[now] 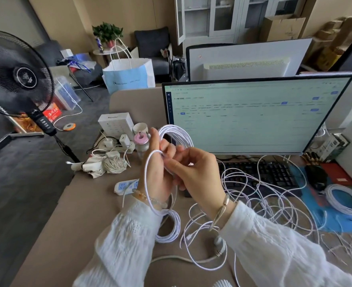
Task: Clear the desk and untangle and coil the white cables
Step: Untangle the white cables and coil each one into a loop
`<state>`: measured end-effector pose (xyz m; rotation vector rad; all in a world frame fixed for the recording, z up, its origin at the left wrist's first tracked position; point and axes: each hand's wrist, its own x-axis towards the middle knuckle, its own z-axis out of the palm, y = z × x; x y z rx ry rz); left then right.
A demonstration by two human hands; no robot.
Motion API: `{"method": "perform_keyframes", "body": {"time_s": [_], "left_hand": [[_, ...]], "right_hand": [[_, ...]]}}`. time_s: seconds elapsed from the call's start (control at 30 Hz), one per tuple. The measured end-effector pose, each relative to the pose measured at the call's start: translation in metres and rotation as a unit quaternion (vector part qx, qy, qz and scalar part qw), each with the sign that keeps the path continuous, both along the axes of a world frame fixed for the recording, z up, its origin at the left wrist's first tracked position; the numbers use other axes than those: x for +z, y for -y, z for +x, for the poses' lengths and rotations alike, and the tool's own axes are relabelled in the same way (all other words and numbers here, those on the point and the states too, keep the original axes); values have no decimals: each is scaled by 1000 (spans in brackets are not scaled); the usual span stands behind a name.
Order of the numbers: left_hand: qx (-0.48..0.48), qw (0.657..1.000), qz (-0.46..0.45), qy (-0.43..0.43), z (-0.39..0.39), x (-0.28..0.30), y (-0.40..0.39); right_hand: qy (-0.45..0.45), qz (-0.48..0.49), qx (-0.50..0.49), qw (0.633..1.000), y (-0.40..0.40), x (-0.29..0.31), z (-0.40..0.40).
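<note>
On the brown desk (88, 214) before a lit monitor (253, 117), our left hand (160, 168) grips a coil of white cable (176, 134) while our right hand (195, 168) pinches its strand. Tangled white cables (264, 204) sprawl over the keyboard (274, 172).

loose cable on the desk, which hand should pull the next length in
Right. The right hand pinches the strand, nearest the loose cable; the left hand holds the coil.
</note>
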<state>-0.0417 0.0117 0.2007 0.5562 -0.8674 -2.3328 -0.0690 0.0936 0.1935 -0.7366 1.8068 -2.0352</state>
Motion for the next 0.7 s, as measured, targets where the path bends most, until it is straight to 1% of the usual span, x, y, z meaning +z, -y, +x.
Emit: {"method": "perform_keyframes", "body": {"time_s": [0.03,0.1,0.2,0.27,0.37,0.43,0.5,0.6,0.7], "left_hand": [[-2,1000,4,-7,-1,-1,2],[3,1000,17,-22,-2,-2,11],[18,999,15,-29,-6,-5,30],[85,996,-18,22,-5,-4,39],[189,971,-96,112,-4,0,36],[229,954,-125,148,-6,1,29],[239,945,-147,170,-7,0,27],[240,926,-200,210,-5,-7,27],[242,929,-197,201,-5,-6,25]], "right_hand": [[-4,10,3,1000,0,-1,0],[-39,38,14,998,-1,-4,1],[-165,76,18,983,-12,-11,3],[-259,74,48,962,-23,-16,5],[-325,79,97,937,-32,-20,13],[-367,97,83,921,-29,-24,17],[-378,97,63,919,-25,-25,18],[-345,93,52,933,-23,-23,16],[-307,80,61,946,-24,-23,10]]}}
